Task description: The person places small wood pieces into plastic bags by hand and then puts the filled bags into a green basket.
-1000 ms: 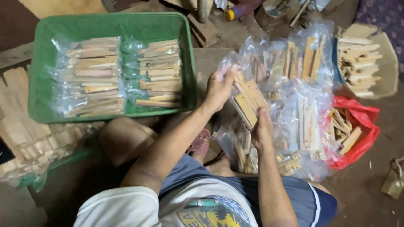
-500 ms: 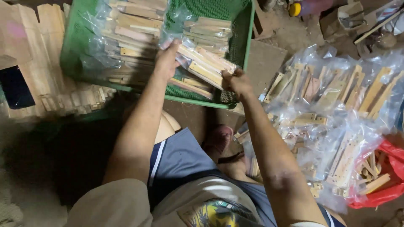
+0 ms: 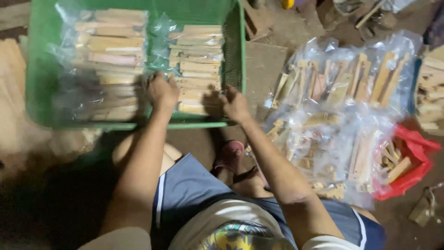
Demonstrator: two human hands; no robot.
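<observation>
Both my hands reach into a green plastic crate (image 3: 233,51) that holds clear bags of flat wooden pieces. My left hand (image 3: 162,90) rests at the near edge of the crate, between the left stack of bags (image 3: 111,55) and the right stack (image 3: 199,60). My right hand (image 3: 235,105) presses on the nearest bag of the right stack (image 3: 196,99), fingers spread on it. Whether either hand grips the bag is unclear.
A heap of clear bags of wooden pieces (image 3: 342,120) lies on the floor to the right. A red bag with loose wooden pieces (image 3: 411,162) is beyond it. Wooden slats (image 3: 14,83) are stacked left of the crate. My foot in a pink sandal (image 3: 231,155) is below the crate.
A bag of wooden pieces went from the right heap over to the crate and now lies on the right stack. Both hands have come down onto it.
</observation>
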